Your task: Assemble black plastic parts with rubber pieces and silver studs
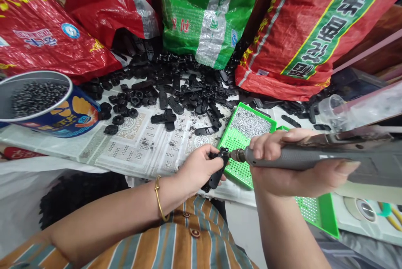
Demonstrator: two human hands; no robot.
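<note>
My left hand [204, 162] is closed around a black plastic part [217, 174], holding it tilted above the table's front edge. Wrapped round the grey body of an electric screwdriver [289, 156] is my right hand [276, 164], its thumb lying along the near side. The screwdriver's metal tip [238, 155] points left and meets the upper end of the black part; whether a screw sits there is hidden. Just behind the tip lies a green perforated basket [240, 172] with many small silvery screws [251, 122] at its far end.
Loose black plastic parts [188, 93] are heaped across the table [135, 147]. A blue tub [72, 109] of small dark pieces stands at left. Red sacks [292, 42] and a green sack [210, 17] line the back. Tape [359, 209] and a second green basket [329, 214] are at right.
</note>
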